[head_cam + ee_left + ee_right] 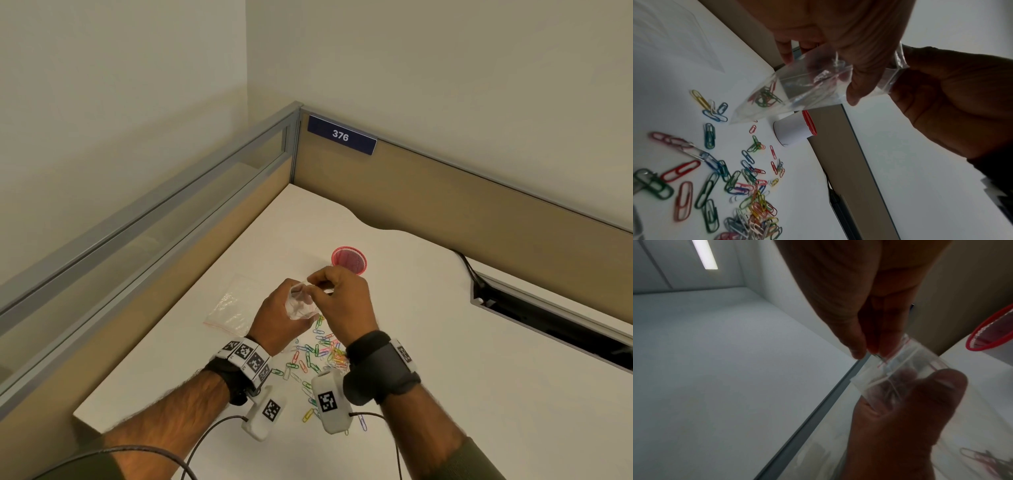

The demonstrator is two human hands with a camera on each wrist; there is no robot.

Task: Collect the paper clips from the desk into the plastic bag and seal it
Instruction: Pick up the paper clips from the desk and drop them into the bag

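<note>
Up on the tan partition behind the white desk (428,308), a dark blue nameplate (341,135) reads "376" in white digits; the black-and-white square markers on both wristbands carry no readable text. Both hands are raised above the desk, close together. The left hand (279,317) curls its fingers round a small clear plastic zip bag with a red strip along its mouth (797,91), holding it with the mouth uppermost and a few coloured clips gathered in its lower corner. The right hand (342,301) pinches thumb against fingertips right at the bag's mouth; what, if anything, sits between them is too small to tell. Directly below, a scatter of multicoloured paper clips (317,356) lies loose on the desk. A red mesh cup (349,260) stands just behind the hands, and a second flat clear bag (229,305) lies to their left.
</note>
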